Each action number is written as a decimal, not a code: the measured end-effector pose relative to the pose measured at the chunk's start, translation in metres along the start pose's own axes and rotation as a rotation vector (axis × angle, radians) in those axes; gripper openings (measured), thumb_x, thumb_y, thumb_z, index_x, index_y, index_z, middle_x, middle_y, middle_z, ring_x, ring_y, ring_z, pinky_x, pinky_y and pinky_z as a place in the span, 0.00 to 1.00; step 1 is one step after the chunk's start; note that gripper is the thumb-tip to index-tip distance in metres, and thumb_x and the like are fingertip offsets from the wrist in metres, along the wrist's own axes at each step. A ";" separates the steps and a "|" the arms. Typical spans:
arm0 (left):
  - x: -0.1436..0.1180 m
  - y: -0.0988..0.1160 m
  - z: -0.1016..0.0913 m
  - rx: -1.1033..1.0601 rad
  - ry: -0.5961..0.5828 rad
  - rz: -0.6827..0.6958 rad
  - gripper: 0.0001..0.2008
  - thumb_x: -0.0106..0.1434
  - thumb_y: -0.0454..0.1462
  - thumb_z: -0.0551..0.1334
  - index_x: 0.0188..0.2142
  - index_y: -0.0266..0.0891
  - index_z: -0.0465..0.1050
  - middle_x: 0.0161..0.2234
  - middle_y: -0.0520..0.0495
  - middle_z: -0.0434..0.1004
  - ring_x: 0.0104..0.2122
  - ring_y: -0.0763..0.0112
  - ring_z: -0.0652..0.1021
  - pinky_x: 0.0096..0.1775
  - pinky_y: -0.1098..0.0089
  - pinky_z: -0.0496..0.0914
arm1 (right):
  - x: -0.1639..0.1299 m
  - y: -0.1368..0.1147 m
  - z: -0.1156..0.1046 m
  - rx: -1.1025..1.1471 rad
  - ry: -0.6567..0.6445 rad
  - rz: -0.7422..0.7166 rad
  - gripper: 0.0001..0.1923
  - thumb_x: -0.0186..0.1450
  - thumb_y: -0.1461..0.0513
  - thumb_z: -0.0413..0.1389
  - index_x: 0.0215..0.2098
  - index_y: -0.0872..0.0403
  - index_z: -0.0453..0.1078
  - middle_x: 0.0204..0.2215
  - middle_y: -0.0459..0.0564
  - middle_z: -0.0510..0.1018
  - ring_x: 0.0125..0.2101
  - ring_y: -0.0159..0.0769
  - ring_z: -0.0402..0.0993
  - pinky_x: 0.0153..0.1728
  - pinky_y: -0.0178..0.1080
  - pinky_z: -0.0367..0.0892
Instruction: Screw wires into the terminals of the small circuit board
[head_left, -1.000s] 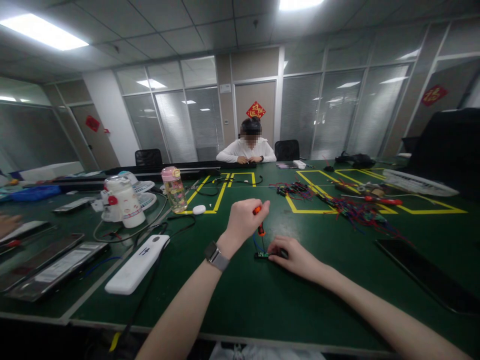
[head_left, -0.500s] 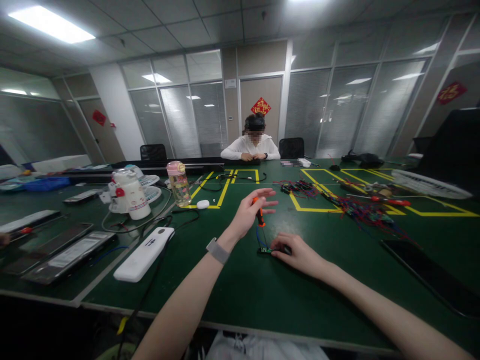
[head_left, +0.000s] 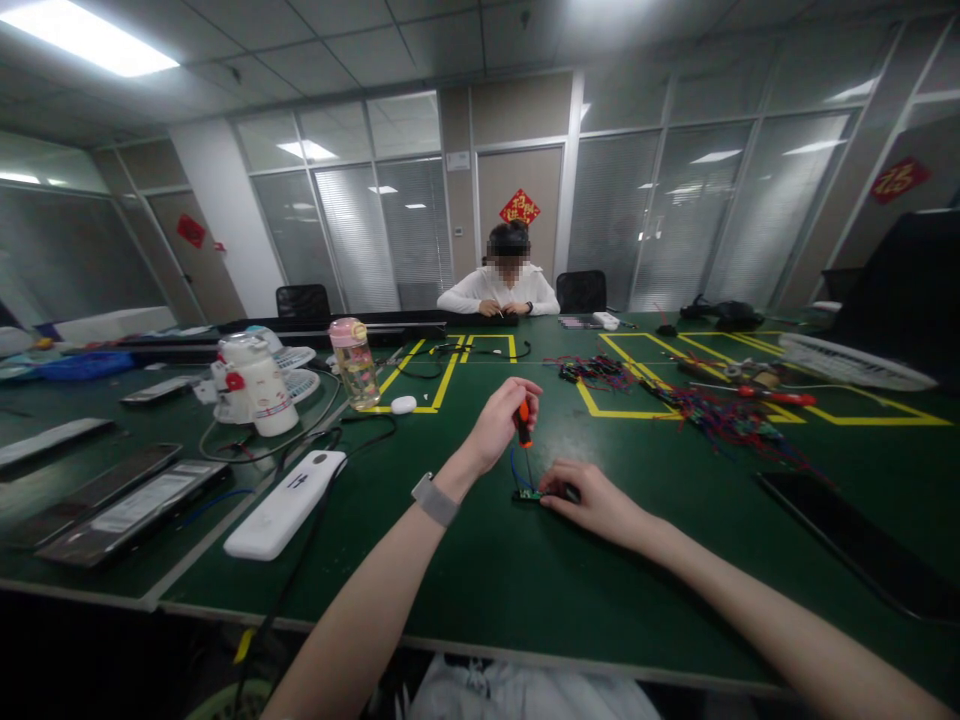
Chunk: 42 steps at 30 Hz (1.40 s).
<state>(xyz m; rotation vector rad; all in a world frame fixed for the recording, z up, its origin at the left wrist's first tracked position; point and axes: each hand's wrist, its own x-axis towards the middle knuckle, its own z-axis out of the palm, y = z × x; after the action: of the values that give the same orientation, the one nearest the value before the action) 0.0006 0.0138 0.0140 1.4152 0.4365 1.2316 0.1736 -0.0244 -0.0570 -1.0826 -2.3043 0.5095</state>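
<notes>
My left hand (head_left: 504, 425) is closed around the handle of an orange and black screwdriver (head_left: 524, 428). The screwdriver stands nearly upright, its thin shaft pointing down at a small green circuit board (head_left: 527, 495) on the table. Whether the tip sits in a screw is too small to tell. A blue wire (head_left: 514, 466) curves up beside the shaft from the board. My right hand (head_left: 581, 492) rests on the table with its fingers closed on the board's right end, which they hide. A dark rounded part shows under that hand's fingers.
The green table (head_left: 480, 590) bears yellow tape outlines. At right lie bundled wires (head_left: 720, 415), a red-handled tool (head_left: 776, 396) and a dark flat panel (head_left: 847, 540). At left are a white power bank (head_left: 286, 505), a bottle (head_left: 354, 365) and a white jug (head_left: 259, 385). Opposite sits a person (head_left: 499, 290).
My left hand's fingers, stretched out before, have curled around the screwdriver handle. My right hand stays at the board. The view has shifted slightly.
</notes>
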 end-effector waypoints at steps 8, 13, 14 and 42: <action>-0.001 -0.004 -0.019 0.438 0.114 0.106 0.15 0.59 0.47 0.63 0.34 0.36 0.71 0.24 0.51 0.73 0.22 0.70 0.78 0.24 0.74 0.71 | 0.001 0.001 0.001 -0.021 -0.009 0.011 0.04 0.63 0.63 0.56 0.34 0.55 0.73 0.30 0.48 0.73 0.31 0.34 0.71 0.34 0.35 0.66; -0.004 -0.001 -0.027 0.748 0.207 0.216 0.19 0.60 0.50 0.62 0.23 0.37 0.67 0.17 0.55 0.66 0.19 0.75 0.73 0.23 0.76 0.65 | 0.001 0.000 0.000 -0.025 -0.007 0.007 0.04 0.63 0.63 0.56 0.35 0.55 0.73 0.31 0.48 0.73 0.31 0.34 0.71 0.34 0.36 0.66; -0.004 -0.001 -0.027 0.797 0.217 0.256 0.20 0.62 0.50 0.59 0.22 0.37 0.66 0.17 0.55 0.65 0.19 0.76 0.71 0.24 0.76 0.64 | 0.001 0.000 0.000 -0.024 -0.009 0.006 0.04 0.63 0.63 0.56 0.35 0.55 0.73 0.31 0.48 0.73 0.31 0.34 0.71 0.34 0.36 0.66; -0.009 -0.005 0.008 0.370 0.005 0.177 0.06 0.63 0.39 0.60 0.34 0.38 0.66 0.29 0.54 0.67 0.25 0.78 0.74 0.27 0.77 0.69 | 0.001 0.000 0.000 0.006 -0.001 0.001 0.05 0.63 0.62 0.56 0.35 0.55 0.73 0.31 0.48 0.73 0.31 0.34 0.70 0.34 0.36 0.66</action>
<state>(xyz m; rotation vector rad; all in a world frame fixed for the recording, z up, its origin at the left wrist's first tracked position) 0.0061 0.0036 0.0074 1.7958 0.5744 1.3434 0.1731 -0.0237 -0.0570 -1.0809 -2.3024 0.5170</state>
